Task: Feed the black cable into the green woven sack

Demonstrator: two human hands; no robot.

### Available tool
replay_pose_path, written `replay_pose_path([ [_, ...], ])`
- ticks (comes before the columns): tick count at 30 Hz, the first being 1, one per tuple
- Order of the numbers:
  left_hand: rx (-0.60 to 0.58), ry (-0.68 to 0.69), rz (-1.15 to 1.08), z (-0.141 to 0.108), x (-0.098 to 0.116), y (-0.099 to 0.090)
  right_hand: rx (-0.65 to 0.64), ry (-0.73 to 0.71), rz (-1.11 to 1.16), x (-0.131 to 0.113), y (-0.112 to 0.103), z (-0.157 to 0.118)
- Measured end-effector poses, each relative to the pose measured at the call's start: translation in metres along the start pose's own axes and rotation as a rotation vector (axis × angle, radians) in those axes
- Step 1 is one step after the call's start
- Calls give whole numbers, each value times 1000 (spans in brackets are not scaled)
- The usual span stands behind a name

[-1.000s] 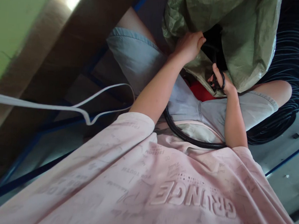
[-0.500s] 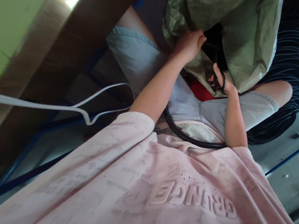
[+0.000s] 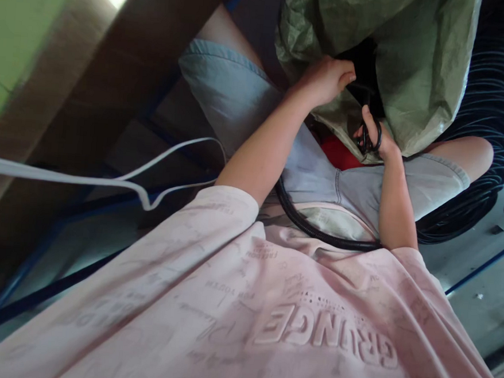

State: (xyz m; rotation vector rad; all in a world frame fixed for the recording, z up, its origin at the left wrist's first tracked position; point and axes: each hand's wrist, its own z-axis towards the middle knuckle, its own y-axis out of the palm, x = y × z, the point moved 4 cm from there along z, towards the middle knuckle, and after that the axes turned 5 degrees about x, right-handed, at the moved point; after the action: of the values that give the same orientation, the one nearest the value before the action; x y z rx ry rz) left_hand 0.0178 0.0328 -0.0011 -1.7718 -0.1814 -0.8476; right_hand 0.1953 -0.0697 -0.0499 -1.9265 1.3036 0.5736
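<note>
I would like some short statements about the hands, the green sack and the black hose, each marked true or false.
1. The left hand grips the edge of the green sack. True.
2. The right hand is empty. False: its fingers are closed on small black rings.
3. A black ribbed hose lies across the lap, passing under both forearms. True.
4. The person wears a blue shirt. False: the shirt is pale pink.
5. The white strap is held in the left hand. False: it hangs apart, to the left of that arm.
</note>
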Motion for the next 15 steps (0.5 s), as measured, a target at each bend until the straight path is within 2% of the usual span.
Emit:
replay_pose_path([
  [3,0,-2,-2,0,-2,0,4,-2,-2,-1,-4,-1],
  [9,-34,-6,33,-2,3,5,144,-18,-53,-1,-9,3],
  [15,-77,-37,26,-2,-1,7,118,-48,-129,6,-7,9],
])
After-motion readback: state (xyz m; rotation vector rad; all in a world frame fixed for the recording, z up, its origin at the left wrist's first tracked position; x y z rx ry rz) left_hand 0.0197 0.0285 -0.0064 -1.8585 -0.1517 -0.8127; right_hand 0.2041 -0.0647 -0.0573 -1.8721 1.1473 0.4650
